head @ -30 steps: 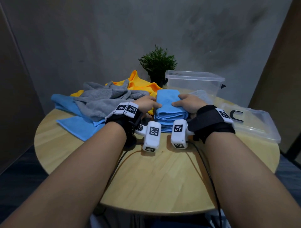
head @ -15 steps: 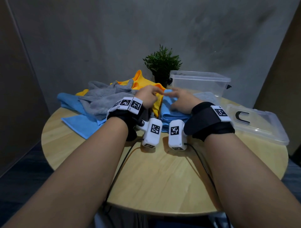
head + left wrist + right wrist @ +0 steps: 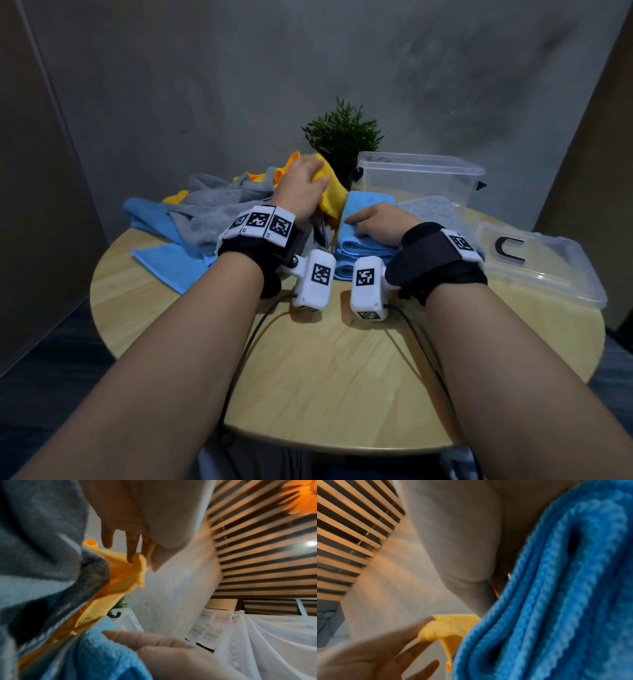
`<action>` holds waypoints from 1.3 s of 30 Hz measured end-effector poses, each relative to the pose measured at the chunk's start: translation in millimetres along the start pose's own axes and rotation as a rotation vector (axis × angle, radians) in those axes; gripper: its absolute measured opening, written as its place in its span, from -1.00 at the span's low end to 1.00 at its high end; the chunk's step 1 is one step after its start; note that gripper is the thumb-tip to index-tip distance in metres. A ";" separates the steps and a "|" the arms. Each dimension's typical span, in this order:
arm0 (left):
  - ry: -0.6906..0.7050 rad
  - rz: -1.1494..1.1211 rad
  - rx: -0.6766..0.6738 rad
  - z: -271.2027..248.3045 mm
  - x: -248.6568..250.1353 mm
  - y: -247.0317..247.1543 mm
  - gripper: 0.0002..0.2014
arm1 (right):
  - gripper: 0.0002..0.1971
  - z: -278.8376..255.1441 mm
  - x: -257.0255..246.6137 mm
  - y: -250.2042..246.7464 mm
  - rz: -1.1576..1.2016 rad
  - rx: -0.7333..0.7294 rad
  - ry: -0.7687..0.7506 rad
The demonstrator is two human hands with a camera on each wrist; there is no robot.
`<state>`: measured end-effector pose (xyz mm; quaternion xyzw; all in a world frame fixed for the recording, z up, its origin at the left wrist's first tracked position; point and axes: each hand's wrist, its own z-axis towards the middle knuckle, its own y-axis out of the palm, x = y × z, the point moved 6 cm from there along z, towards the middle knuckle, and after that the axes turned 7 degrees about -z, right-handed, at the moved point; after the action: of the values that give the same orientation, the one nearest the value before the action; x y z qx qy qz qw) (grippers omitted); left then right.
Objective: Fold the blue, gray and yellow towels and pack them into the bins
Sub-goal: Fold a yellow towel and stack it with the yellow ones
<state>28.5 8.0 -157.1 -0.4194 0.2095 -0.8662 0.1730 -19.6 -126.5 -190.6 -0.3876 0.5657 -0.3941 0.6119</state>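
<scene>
While the right hand lies flat, fingers extended, on the folded blue towel to hold its folds, the left hand beyond pinches the yellow towel, evidently freeing it from the unfolded heap short of the empty bin.

Folded towel: blue, waffle-ribbed. Held towel: yellow-orange. Crumpled towel, centre left: gray. Bin: clear. Wrist bands: black-white square markers.
</scene>
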 end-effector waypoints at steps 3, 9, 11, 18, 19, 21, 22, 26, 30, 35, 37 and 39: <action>0.115 -0.139 0.120 -3.0 15.1 -13.7 -0.58 | -0.62 4.6 3.1 2.4 0.050 0.013 0.019; 0.277 -0.456 0.077 -12.5 33.9 -10.3 -0.58 | -0.02 16.8 8.4 6.6 0.291 0.109 -0.012; 0.253 -0.589 -0.036 -17.8 41.0 0.6 -0.58 | -0.10 18.9 6.0 1.0 0.384 0.240 -0.066; 0.068 -0.622 0.006 -16.0 25.3 4.3 -0.49 | -0.77 6.8 0.5 -24.9 0.731 0.540 -0.117; 0.005 -0.571 0.012 -14.9 15.3 4.7 -0.50 | -0.79 4.2 -1.7 -24.5 0.888 0.507 -0.140; -0.075 -0.450 -0.015 -11.0 -5.8 7.9 -0.48 | -0.83 -1.1 -8.5 -22.0 1.178 0.404 -0.202; -0.099 -0.387 -0.035 -9.8 -13.7 8.7 -0.45 | -0.79 -3.9 -11.0 -22.0 1.273 0.365 -0.233; -0.191 -0.229 -0.043 -13.1 -26.4 6.4 -0.20 | -0.30 -7.7 -10.2 -31.2 1.614 0.265 -0.305; -0.161 -0.224 -0.016 -11.8 -27.3 3.3 0.04 | -0.40 -9.1 -3.0 -39.8 1.938 0.268 -0.360; -0.074 -0.450 0.249 -10.8 -19.4 -14.3 -0.76 | -0.44 -9.2 10.0 -36.2 2.032 0.361 -0.308; -0.037 -0.438 0.358 -12.2 -17.1 -25.2 -0.75 | -0.48 -8.6 20.2 -35.5 2.049 0.451 -0.250; 0.001 -0.461 0.462 -14.2 -14.3 -36.2 -0.68 | -0.48 -4.6 33.3 -34.6 2.053 0.548 -0.166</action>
<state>21.1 48.8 -156.0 -0.4049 -0.0927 -0.9075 0.0629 -24.1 -170.8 -171.9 0.4000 0.4700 0.2243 0.7542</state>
